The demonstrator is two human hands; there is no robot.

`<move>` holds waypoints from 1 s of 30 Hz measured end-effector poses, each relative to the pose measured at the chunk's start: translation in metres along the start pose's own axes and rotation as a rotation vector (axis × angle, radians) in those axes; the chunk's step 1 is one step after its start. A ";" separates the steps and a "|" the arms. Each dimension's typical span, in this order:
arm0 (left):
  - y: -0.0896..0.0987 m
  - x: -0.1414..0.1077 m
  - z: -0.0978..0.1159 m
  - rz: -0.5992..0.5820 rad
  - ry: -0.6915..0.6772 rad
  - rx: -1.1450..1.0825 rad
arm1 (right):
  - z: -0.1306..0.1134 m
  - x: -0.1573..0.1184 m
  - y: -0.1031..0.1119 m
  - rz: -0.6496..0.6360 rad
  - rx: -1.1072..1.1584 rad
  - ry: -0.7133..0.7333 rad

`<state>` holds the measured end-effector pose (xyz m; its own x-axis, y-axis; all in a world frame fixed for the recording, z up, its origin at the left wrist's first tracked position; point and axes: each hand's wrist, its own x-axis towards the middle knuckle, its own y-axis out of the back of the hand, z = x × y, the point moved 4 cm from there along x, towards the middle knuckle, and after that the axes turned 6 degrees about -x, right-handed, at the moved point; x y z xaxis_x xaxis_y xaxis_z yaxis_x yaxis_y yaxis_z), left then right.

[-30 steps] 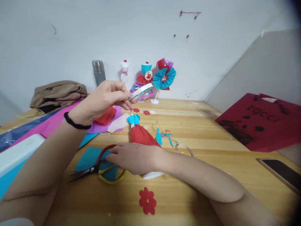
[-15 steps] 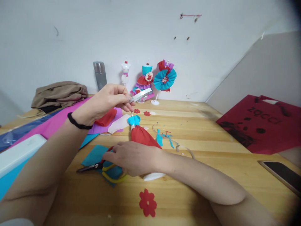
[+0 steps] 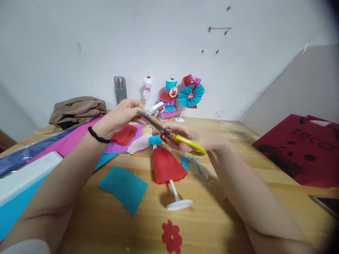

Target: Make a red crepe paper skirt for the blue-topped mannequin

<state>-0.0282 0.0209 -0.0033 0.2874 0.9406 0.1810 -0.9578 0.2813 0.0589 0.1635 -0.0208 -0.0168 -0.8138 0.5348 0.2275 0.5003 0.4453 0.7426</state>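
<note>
My left hand pinches a narrow pale roll of tape above the table. In my right hand are scissors with yellow and red handles, somewhat blurred. Their blades point left and reach the fingers of my left hand; whether they touch the tape I cannot tell. Below lies a small dress-form stand on its side, wearing a red skirt and a turquoise top. A turquoise piece lies left of it, and a red flower cutout lies in front.
Three small dress forms stand by the wall, one with a turquoise rosette. A grey flask and brown cloth are at back left. Coloured sheets lie left. Turquoise scraps, a red bag and a phone are right.
My right hand has lifted the scissors off the turquoise piece and brought them up to my left hand. The dress form's skirt and base are now uncovered. The view has shifted slightly.
</note>
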 end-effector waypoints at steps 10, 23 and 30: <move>0.003 0.002 -0.002 0.001 -0.004 -0.156 | 0.028 -0.017 0.043 0.471 0.481 -0.119; 0.007 -0.002 0.010 0.086 -0.276 -0.241 | 0.033 -0.002 0.015 0.299 0.672 -0.447; -0.001 0.000 0.007 0.057 -0.273 -0.199 | 0.039 0.005 0.007 0.274 0.708 -0.507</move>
<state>-0.0270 0.0189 0.0034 0.1985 0.8775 0.4365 -0.9467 0.2870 -0.1464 0.1747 0.0133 -0.0353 -0.4955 0.8640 -0.0893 0.8579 0.5029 0.1055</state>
